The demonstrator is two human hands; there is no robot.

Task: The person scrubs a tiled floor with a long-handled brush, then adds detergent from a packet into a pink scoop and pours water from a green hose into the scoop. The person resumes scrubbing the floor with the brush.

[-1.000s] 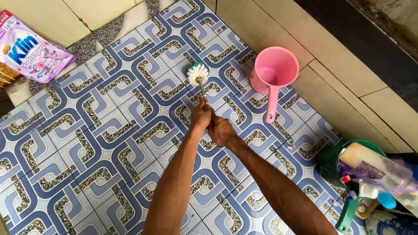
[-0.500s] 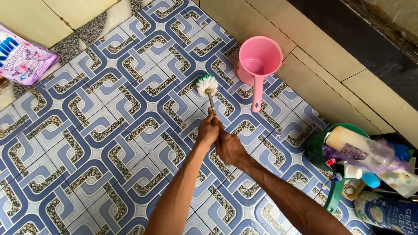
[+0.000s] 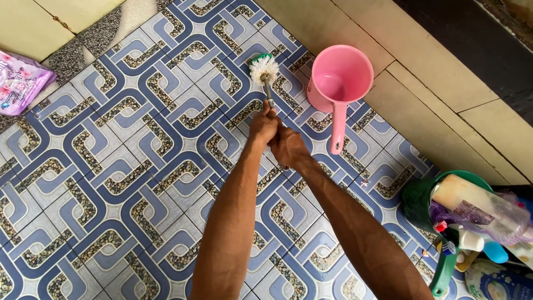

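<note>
Both hands, left hand (image 3: pixel 263 126) and right hand (image 3: pixel 287 146), stacked around scrub brush (image 3: pixel 265 71) handle for downward force; bristles on tiled floor (image 3: pixel 111 166), pink dipper (image 3: pixel 337 83) at 3 o'clock.

Pink dipper (image 3: pixel 340 78) on patterned tiles (image 3: pixel 111 166); purple packet (image 3: pixel 19 80) (far corner).

2 bare forearms, no sleeves, left hand (image 3: pixel 263 126), right hand (image 3: pixel 287 146)

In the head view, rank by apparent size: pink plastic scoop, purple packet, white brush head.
1. Pink plastic scoop with long handle.
2. Purple printed packet; cut off by the frame edge, so its full size is unsure.
3. White bristled brush head, held by both hands.
</note>
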